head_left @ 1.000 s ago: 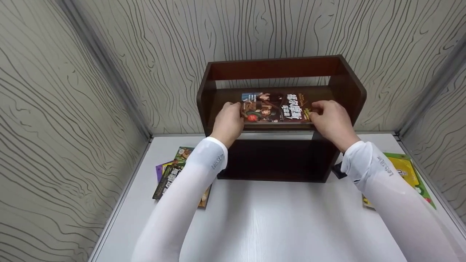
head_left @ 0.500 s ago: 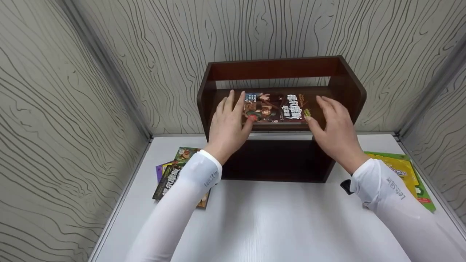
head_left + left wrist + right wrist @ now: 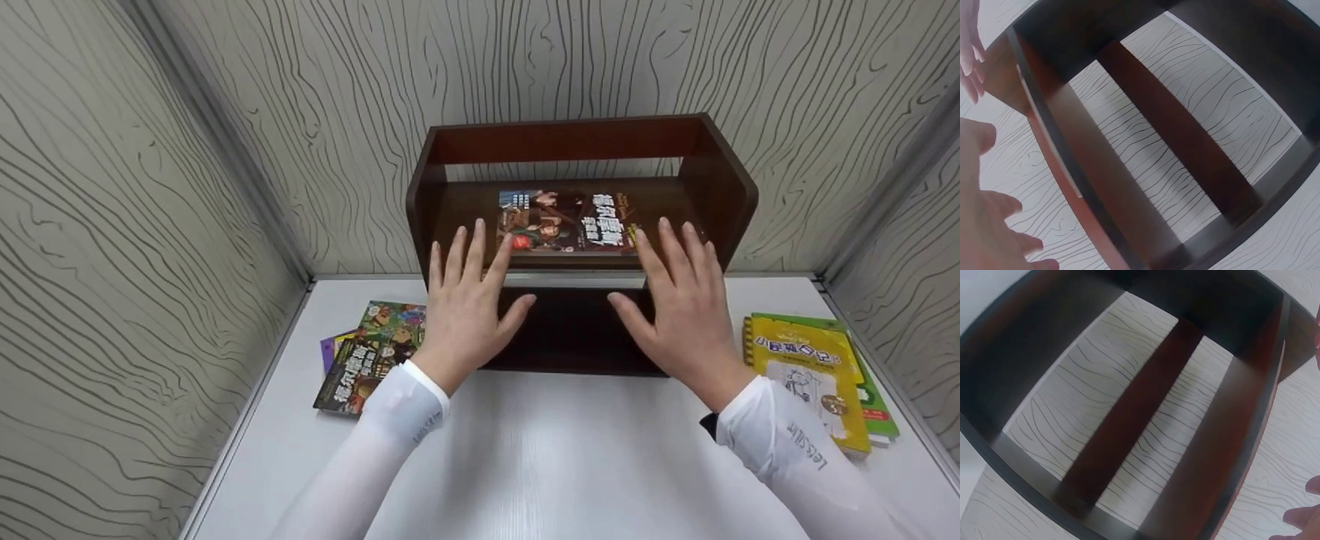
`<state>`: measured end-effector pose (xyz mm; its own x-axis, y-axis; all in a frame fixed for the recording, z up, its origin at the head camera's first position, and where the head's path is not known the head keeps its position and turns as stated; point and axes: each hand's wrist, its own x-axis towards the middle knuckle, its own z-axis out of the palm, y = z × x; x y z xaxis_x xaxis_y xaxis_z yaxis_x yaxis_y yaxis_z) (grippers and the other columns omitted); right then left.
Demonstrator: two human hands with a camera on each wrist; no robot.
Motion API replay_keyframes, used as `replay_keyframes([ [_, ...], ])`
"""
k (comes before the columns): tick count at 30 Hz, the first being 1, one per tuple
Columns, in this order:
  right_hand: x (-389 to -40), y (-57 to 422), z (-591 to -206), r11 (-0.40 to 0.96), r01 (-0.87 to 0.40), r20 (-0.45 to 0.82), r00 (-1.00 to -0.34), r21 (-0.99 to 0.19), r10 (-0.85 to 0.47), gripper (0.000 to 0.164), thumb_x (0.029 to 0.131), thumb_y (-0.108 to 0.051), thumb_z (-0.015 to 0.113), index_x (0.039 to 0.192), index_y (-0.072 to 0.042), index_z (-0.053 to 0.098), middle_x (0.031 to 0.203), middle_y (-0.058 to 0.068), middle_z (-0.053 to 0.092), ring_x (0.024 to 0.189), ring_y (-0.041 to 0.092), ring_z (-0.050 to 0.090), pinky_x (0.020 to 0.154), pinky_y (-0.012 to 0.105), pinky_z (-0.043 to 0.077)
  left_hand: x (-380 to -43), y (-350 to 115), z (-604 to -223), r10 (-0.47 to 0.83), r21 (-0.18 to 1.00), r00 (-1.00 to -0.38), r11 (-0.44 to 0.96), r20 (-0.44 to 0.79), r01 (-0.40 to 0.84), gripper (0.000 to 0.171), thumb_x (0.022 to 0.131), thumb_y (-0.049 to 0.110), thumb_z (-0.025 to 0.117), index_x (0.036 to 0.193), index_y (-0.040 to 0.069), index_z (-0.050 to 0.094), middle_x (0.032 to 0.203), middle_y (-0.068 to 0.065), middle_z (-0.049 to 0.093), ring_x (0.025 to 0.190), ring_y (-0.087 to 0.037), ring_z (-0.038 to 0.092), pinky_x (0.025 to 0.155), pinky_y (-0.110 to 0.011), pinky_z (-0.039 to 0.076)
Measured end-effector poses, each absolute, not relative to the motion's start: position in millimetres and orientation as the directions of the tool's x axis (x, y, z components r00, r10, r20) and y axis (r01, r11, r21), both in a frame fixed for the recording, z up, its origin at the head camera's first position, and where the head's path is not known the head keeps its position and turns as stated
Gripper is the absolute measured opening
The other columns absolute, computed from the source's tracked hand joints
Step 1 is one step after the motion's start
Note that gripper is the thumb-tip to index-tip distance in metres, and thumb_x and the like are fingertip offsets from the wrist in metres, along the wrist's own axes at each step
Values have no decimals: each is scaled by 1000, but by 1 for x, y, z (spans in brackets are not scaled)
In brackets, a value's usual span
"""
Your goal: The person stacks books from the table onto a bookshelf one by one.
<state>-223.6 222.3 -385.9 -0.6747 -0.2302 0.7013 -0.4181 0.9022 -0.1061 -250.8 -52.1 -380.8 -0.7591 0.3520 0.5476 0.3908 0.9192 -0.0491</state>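
Note:
In the head view a dark comic-style book (image 3: 562, 221) with white lettering lies flat on the upper shelf of a dark brown wooden bookshelf (image 3: 570, 139). My left hand (image 3: 469, 315) is held in front of the shelf's left part, fingers straight and spread, gripping nothing. On the right, my right hand (image 3: 686, 315) is spread the same way before the shelf's right part. Some fingertips overlap the book's edges in this view; whether they touch it I cannot tell. Both wrist views show the bookshelf (image 3: 1174, 129) from below, with fingers (image 3: 1303, 517) at the side.
Several books (image 3: 367, 360) lie overlapped on the white table (image 3: 555, 457) to the left. A yellow spiral-bound book (image 3: 806, 360) lies on a green book (image 3: 877, 412) at the right. Wood-patterned panels (image 3: 555, 60) stand behind and at both sides.
Both hands have let go of the book's ends, spread their fingers and drawn back toward me. The book stays flat on the upper shelf.

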Motion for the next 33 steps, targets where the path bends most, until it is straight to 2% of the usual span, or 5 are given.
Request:
replay_keyframes([
  [4,-213,220,-406,901,-422,687,-685,-103,-242,76,83,-50,56,145,-18,25,151,7,10,136,32,4,107,51,3,-242,-54,-402,375,-66,-754,911,539,407,78,84,70,25,147,27,11,152,-8,-4,136,-28,-8,105,-56,-2],
  [8,-204,220,-428,907,-404,664,-710,-115,-232,77,82,-52,57,145,-18,26,151,9,11,136,33,5,107,52,3,-233,-56,-427,388,-44,-756,901,527,432,78,83,70,30,146,26,18,152,-9,3,136,-31,0,105,-57,-1],
  [17,-190,227,-479,936,-317,581,-794,-150,-176,80,81,-57,54,145,-21,23,151,8,10,136,34,4,107,52,2,-218,-64,-484,385,-21,-804,906,452,422,79,82,71,32,146,27,18,152,-9,6,136,-30,4,104,-58,3],
  [25,-179,231,-527,944,-264,488,-862,-196,-140,79,83,-60,49,146,-22,20,151,9,9,136,34,2,107,51,-2,-205,-67,-527,363,-9,-855,922,370,387,78,83,71,31,146,27,18,151,-9,6,136,-31,5,104,-59,0],
  [33,-167,235,-566,955,-223,430,-895,-197,-120,78,83,-61,48,145,-20,25,150,13,13,135,35,2,106,55,-1,-197,-71,-561,352,-12,-873,929,336,370,76,83,70,33,145,26,24,151,-11,12,136,-32,9,103,-61,4],
])
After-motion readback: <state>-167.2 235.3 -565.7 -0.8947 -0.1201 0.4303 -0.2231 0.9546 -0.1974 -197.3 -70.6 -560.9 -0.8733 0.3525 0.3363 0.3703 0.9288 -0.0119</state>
